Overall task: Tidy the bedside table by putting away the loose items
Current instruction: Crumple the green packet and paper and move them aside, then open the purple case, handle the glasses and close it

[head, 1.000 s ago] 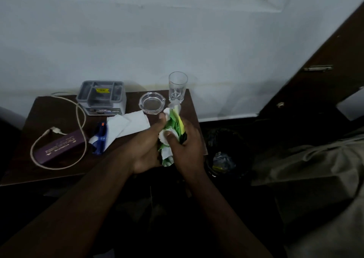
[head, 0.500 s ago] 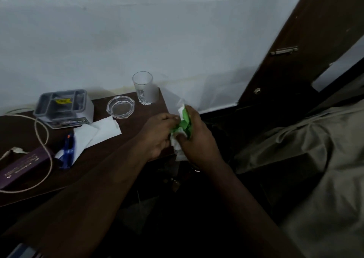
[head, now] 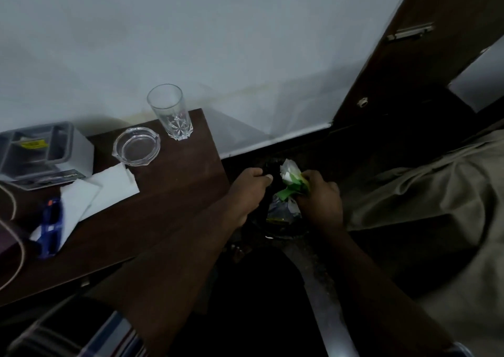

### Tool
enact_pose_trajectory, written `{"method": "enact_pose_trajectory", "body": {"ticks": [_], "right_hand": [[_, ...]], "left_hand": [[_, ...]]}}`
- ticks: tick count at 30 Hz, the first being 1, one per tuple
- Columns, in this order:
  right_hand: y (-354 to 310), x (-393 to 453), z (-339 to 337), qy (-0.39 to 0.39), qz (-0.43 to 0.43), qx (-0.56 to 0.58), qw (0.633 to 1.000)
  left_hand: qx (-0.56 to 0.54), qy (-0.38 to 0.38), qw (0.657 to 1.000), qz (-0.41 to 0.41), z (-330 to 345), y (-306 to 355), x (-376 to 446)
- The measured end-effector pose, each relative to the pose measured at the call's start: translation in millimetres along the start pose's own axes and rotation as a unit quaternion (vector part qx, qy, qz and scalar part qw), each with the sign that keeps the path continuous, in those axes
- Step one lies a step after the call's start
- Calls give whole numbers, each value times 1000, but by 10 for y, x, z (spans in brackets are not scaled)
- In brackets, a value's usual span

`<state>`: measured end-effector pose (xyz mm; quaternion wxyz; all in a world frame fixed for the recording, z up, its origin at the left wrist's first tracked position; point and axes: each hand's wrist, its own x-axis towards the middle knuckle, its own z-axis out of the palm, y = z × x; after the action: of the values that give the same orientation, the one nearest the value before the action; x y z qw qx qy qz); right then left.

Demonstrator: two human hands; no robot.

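1. Right now the crumpled green-and-white wrapper (head: 293, 178) sits bunched in the right hand (head: 321, 200), fingers curled tight around its lower end, its white tip poking up and out.
2. Wrapper and hand hang over the dark bin (head: 283, 220), which stands on the floor just beside the bedside table (head: 174, 193), off its right edge.
3. Inside the bin, some pale crinkled rubbish shows under the wrapper; too dim to tell what.
4. Left hand (head: 249, 189) is just left of the wrapper, apart from it, at the table's right corner; fingers loosely curled in, thumb laid across them, holding nothing I can make out.
5. On the table, far corner near the wall: a clear drinking glass (head: 170, 112), upright.
6. Just left of the glass, a round glass ashtray (head: 136, 146).
7. Left again, at the table's back edge, a grey box (head: 41, 153) with a yellow label on top.
8. In front of the box, white paper napkins (head: 102, 189) lie flat, overlapping.
9. A blue object (head: 50, 227), blurred, lies partly on the napkins toward the table's left.
10. A pale cable (head: 19, 247) loops at the far left edge.
11. Right of the bin, rumpled khaki cloth (head: 436, 206).
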<state>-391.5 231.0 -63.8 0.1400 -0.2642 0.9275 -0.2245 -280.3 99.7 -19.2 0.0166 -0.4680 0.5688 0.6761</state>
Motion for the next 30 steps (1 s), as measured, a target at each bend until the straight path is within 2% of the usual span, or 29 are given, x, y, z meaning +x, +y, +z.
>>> {"method": "enact_pose_trajectory", "body": {"ticks": [7, 10, 12, 16, 21, 30], "right_hand": [[114, 331, 515, -38, -55, -58, 996], [147, 393, 659, -126, -54, -106, 985], [139, 383, 697, -154, -46, -105, 981], [62, 287, 682, -134, -24, -149, 980], [-20, 187, 588, -123, -9, -175, 977], [-642, -83, 269, -21, -91, -191, 977]], "left_hand": [[14, 3, 999, -42, 221, -198, 396], [18, 9, 999, -45, 290, -264, 483], [20, 10, 999, -47, 324, -290, 511], [33, 34, 999, -12, 340, -317, 518], [25, 23, 999, -1, 336, -278, 409], [76, 60, 987, 125, -1, -37, -89]]}}
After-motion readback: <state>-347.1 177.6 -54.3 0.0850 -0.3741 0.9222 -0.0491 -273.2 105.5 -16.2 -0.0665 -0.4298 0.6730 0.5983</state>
